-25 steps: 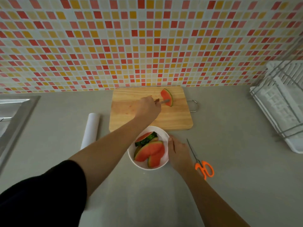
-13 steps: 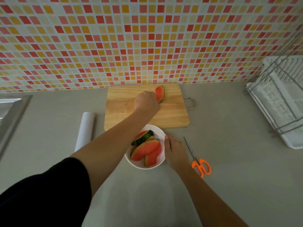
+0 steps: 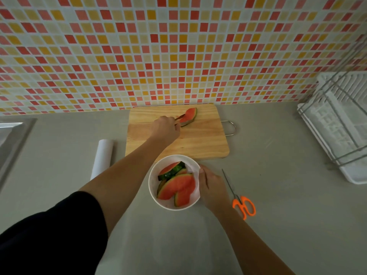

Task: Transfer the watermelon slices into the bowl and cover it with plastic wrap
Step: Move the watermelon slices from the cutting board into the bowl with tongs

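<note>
One watermelon slice [image 3: 189, 116], red with a green rind, is at the far side of the wooden cutting board [image 3: 202, 139]. My left hand [image 3: 165, 130] is shut on a thin utensil, tongs or chopsticks, whose tips pinch the slice's left end. A white bowl [image 3: 153, 187] stands on the counter just in front of the board and holds several watermelon slices [image 3: 176, 185]. My right hand [image 3: 211, 187] grips the bowl's right rim. A white roll of plastic wrap [image 3: 102, 157] lies left of the board.
Orange-handled scissors [image 3: 243, 207] lie on the counter right of the bowl. A white dish rack [image 3: 337, 126] stands at the far right. A steel sink edge [image 3: 10, 139] is at the far left. The tiled wall rises directly behind the board.
My left hand covered part of the slice half a second ago; it has drawn back a little and the utensil tips show again on the slice. The right hand stays on the bowl.
</note>
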A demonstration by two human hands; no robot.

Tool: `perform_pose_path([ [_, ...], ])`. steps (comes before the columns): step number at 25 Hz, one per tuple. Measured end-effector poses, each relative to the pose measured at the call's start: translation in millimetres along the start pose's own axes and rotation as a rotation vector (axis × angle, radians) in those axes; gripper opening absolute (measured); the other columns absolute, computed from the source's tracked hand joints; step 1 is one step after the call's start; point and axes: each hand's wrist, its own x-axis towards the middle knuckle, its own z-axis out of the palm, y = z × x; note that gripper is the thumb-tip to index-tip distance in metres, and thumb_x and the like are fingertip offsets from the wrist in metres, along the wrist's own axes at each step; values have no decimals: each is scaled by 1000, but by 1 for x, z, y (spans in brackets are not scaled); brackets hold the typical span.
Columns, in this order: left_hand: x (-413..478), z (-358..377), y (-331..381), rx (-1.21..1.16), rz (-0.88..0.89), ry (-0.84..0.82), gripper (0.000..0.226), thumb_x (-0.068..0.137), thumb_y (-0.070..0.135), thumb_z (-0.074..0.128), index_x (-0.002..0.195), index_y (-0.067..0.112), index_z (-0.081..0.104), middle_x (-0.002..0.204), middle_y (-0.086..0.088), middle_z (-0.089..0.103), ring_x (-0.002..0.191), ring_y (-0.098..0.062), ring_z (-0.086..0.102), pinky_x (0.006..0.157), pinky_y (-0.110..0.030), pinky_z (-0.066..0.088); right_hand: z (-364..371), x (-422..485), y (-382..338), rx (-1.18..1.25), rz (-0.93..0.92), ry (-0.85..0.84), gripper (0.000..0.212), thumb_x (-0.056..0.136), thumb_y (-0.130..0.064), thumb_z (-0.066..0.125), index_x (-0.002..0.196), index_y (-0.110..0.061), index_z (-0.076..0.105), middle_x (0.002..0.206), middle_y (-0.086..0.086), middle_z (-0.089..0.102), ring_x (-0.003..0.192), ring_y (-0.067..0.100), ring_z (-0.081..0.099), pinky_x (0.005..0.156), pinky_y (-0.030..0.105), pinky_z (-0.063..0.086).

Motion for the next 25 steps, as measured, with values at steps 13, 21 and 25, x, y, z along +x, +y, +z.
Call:
perform_pose_path([
  [13,-55,-36,-42,-808,-250,-15,19,87,33,64,76,19,69,74,-2,58,61,-13,48,60,-19,40,2,-2,0,87,20,24,26,98,-26,35,76,-27,49,54,-14,45,51,3,47,49,23,29],
  [21,-189,-60,-91,-408,381,30,25,85,27,63,104,14,73,73,-2,71,60,-10,59,58,-19,46,2,-1,-3,143,141,13,34,98,-30,32,74,-17,52,63,3,58,64,25,56,57,33,40],
  [25,-204,-52,-82,-118,617,5,33,80,21,70,108,5,71,66,-9,66,51,-25,63,46,-29,53,1,-2,-5,123,126,17,35,98,-30,31,84,-11,57,66,3,57,66,24,53,59,32,35],
])
